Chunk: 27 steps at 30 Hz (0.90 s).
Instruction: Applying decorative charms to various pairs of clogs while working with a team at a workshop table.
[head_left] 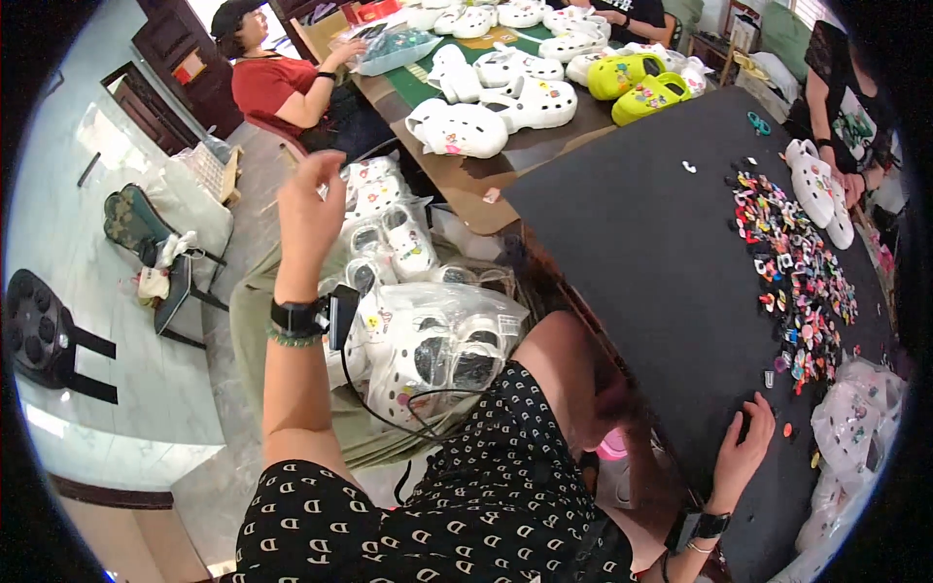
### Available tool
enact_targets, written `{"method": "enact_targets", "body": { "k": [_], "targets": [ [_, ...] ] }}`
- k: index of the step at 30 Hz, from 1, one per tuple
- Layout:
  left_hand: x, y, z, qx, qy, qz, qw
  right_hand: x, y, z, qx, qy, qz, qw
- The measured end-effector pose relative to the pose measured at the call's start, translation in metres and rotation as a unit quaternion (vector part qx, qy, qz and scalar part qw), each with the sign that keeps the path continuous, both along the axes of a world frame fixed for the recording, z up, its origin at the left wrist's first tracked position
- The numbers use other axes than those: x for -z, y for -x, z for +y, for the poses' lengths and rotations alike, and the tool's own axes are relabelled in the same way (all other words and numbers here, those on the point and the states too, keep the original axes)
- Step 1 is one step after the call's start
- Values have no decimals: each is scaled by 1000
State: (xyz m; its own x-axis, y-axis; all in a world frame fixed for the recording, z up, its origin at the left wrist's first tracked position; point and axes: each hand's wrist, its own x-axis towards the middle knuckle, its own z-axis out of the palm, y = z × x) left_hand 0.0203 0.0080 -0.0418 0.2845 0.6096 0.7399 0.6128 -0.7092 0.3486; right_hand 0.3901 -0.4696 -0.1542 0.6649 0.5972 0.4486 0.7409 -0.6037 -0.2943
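Left hand (311, 202) half-curled, centre-left; right hand (742, 449) loosely spread, lower right, over matte black surface (632, 243), near small, lumpy multicoloured charms (802, 277)!

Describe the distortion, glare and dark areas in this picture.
Head view: straight edges bow toward the rim, and the corners go black; head view: glare whitens patches of the glossy wall; head view: highlights streak the clear plastic bag, while the black tabletop looks matte.

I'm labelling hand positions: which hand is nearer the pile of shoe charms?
Right. The right hand is close to the near end of the shoe-charm pile; the left hand is raised, far to the pile's left.
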Motion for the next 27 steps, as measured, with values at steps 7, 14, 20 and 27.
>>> {"method": "enact_targets", "body": {
  "k": [7, 14, 20, 27],
  "targets": [
    [154, 36, -11, 24, 217, 225, 950, 1, 0, 6, 6, 9, 4, 1000],
    [205, -3, -53, 73, 192, 381, 901, 6, -2, 2, -10, -2, -3, 1000],
    [127, -25, -70, 121, 182, 228, 949, 1, 3, 3, 0, -8, 1, 1000],
    [-10, -21, -80, 89, 109, -42, 989, -1, 3, 7, -2, -17, 1, 1000]
  ]
}}
